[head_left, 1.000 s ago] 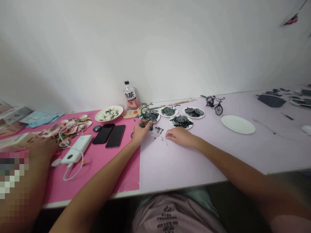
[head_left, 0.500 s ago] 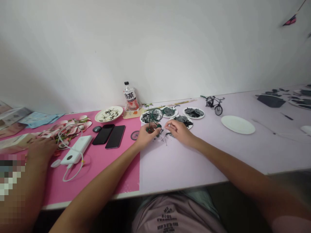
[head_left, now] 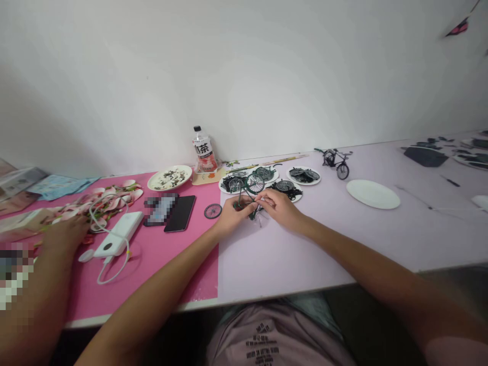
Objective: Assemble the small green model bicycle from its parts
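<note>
My left hand point(head_left: 237, 212) is closed on a small dark green toy bicycle point(head_left: 254, 184), tilted with one spoked wheel standing up above the fingers. My right hand point(head_left: 279, 204) pinches at the frame from the other side, its fingertips meeting those of my left; any small part between them is hidden. A loose black wheel point(head_left: 212, 211) lies on the pink mat left of my hands. Just behind them are white plates of dark parts: a left plate point(head_left: 221, 189), a right plate point(head_left: 319, 176) and others partly covered by my hands.
An assembled black toy bicycle point(head_left: 334, 161) and a white plate point(head_left: 373, 194) are on the right. Leftward are phones point(head_left: 180, 213), a power bank point(head_left: 120, 234) with a looped cable, a bottle point(head_left: 205, 151) and a plate point(head_left: 152, 187) of small pieces. Another person's hand point(head_left: 66, 234) rests beside pink petals.
My right hand has moved left to meet my left hand at the toy bicycle. The bicycle's raised wheel has shifted slightly right. The black phone's screen has lit up.
</note>
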`<state>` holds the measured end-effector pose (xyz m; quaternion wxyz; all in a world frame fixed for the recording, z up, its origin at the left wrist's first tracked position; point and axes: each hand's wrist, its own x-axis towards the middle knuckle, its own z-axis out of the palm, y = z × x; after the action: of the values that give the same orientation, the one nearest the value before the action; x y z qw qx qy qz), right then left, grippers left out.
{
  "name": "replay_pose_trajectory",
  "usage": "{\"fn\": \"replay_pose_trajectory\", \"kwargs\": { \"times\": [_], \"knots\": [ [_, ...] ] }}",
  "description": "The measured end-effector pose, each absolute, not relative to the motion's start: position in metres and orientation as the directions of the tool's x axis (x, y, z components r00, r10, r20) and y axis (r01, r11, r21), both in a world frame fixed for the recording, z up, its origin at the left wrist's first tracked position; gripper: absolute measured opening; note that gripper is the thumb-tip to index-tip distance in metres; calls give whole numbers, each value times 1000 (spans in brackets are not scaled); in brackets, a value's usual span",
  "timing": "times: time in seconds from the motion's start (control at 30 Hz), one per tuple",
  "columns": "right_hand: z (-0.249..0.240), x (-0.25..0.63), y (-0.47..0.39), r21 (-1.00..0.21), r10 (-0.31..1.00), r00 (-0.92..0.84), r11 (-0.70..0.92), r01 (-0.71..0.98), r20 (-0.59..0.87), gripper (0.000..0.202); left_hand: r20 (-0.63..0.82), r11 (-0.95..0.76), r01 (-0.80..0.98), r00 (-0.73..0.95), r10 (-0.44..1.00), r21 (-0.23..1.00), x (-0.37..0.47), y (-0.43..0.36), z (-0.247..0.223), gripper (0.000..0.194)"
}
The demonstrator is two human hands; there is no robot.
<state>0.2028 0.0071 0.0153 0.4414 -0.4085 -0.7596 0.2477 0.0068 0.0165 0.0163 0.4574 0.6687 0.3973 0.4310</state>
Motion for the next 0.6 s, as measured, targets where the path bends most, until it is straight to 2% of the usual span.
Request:
{"fn": "replay_pose_trajectory", "kwargs": {
  "times": [0.23,0.6],
  "knots": [
    [14,203,7,-759,851,-240,525,386,467,24,222,-276,147,304,926,950,7,15,18,43],
    [8,200,12,-924,943,-195,310,223,269,38,319,-400,238,314,894,885,4,18,10,33]
  ]
}}
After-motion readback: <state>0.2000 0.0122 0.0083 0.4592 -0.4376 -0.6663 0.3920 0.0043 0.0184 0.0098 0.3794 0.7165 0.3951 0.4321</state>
